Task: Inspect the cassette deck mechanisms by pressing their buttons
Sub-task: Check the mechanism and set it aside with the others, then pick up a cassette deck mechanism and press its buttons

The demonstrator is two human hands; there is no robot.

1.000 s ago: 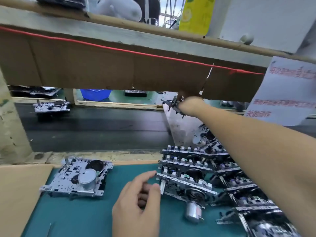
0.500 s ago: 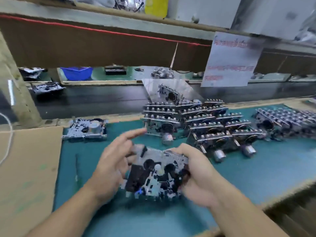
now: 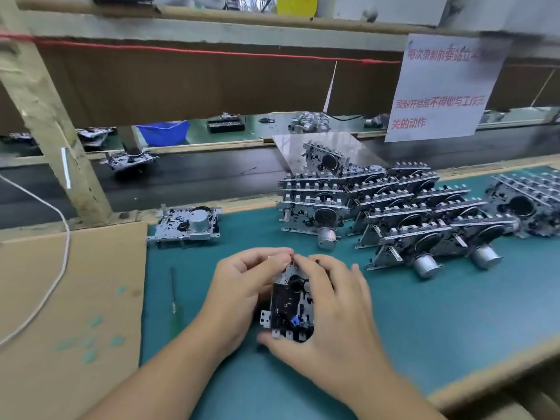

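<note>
A cassette deck mechanism (image 3: 291,304) sits at the centre of the mat (image 3: 424,322), held between the left hand (image 3: 239,292) at 9 o'clock and the right hand (image 3: 336,313) at 3 o'clock. A single mechanism (image 3: 188,224) lies at 11 o'clock from it. Stacked mechanisms (image 3: 388,213) stand at 1 to 2 o'clock. A cardboard sheet (image 3: 69,313) lies at 9 o'clock, beside the mat. The conveyor belt (image 3: 194,180) runs behind, at 12 o'clock, and a paper notice (image 3: 439,89) hangs above it at 1 o'clock.
</note>
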